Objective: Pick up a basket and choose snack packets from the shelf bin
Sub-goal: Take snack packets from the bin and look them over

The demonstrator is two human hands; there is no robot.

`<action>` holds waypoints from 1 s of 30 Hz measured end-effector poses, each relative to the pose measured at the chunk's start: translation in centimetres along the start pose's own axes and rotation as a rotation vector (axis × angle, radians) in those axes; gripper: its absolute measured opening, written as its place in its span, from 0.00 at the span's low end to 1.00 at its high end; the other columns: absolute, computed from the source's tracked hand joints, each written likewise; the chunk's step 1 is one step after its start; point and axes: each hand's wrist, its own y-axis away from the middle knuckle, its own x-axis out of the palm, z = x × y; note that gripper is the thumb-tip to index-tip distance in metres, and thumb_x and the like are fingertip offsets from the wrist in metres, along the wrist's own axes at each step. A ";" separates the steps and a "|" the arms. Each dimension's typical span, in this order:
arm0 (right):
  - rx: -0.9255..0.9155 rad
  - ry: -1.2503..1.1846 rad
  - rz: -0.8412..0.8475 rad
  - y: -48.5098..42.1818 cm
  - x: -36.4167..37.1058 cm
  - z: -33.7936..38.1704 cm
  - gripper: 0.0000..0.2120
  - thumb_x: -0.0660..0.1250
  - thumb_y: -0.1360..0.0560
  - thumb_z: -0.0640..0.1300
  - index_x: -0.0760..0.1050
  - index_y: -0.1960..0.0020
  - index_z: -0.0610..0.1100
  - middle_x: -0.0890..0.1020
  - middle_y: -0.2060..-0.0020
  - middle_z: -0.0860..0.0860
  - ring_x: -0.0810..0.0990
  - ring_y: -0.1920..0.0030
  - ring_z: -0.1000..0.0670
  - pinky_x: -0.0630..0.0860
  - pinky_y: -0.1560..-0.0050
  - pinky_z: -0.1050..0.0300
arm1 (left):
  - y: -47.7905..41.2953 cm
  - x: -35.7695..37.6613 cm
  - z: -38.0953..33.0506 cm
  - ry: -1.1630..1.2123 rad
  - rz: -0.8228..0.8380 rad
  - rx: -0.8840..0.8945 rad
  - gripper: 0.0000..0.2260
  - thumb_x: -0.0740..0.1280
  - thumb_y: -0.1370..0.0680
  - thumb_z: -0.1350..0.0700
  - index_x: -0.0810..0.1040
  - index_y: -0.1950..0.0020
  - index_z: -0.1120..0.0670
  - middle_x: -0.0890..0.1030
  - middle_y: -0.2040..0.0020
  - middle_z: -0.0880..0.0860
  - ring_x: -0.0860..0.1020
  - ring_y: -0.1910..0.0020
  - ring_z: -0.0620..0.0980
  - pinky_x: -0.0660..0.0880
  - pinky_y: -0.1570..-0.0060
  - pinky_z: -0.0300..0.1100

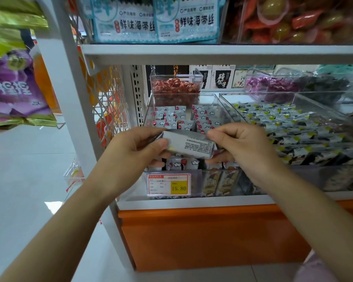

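Note:
I hold one small silver snack packet with printed text facing me, gripped at its two ends. My left hand pinches its left end and my right hand pinches its right end. The packet hovers just above the front of a clear plastic shelf bin filled with white packets marked with red and cloud shapes. No basket is in view.
A red and yellow price tag reading 15.80 sits on the bin's front. To the right, a clear bin of black, white and yellow packets. A small tub of red sweets stands behind. The upper shelf edge overhangs; hanging purple bags at left.

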 end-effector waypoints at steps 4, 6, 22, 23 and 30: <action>-0.003 -0.098 -0.072 0.8 1.4 -0.2 0.20 0.64 0.28 0.52 0.78 0.46 0.37 0.82 0.50 0.38 0.85 0.58 0.49 0.82 0.55 0.55 | -0.2 1.1 0.2 0.099 -0.136 -0.025 0.08 0.61 0.21 0.60 0.80 0.51 0.55 0.85 0.58 0.53 0.84 0.61 0.46 0.78 0.66 0.33; -0.059 0.009 -0.027 1.0 1.8 0.0 0.26 0.68 0.32 0.53 0.74 0.36 0.44 0.81 0.45 0.46 0.84 0.54 0.51 0.80 0.49 0.59 | -0.4 1.3 0.1 0.134 -0.198 -0.042 0.08 0.61 0.21 0.60 0.79 0.54 0.55 0.84 0.59 0.55 0.84 0.63 0.46 0.77 0.68 0.33; -0.157 0.519 -0.196 -12.8 4.8 -0.5 0.15 0.68 0.26 0.40 0.72 0.41 0.35 0.78 0.44 0.43 0.77 0.47 0.48 0.75 0.46 0.57 | -4.1 -0.4 4.8 -0.746 -0.063 0.058 0.34 0.57 0.23 0.40 0.49 0.23 0.53 0.56 0.24 0.55 0.53 0.26 0.52 0.52 0.29 0.49; -0.173 0.592 -0.150 -13.7 5.3 -0.8 0.14 0.68 0.26 0.41 0.74 0.43 0.35 0.79 0.45 0.43 0.75 0.49 0.50 0.73 0.49 0.60 | -4.2 -0.5 4.9 -0.716 -0.067 0.056 0.34 0.58 0.23 0.40 0.49 0.23 0.53 0.57 0.24 0.55 0.53 0.26 0.52 0.53 0.30 0.49; -0.193 0.928 0.083 -16.6 8.2 -3.0 0.16 0.72 0.30 0.46 0.77 0.45 0.41 0.80 0.47 0.46 0.77 0.47 0.47 0.71 0.42 0.53 | -4.1 -0.6 5.3 -0.653 -0.022 0.040 0.35 0.56 0.25 0.38 0.46 0.23 0.49 0.58 0.25 0.55 0.54 0.27 0.52 0.54 0.31 0.50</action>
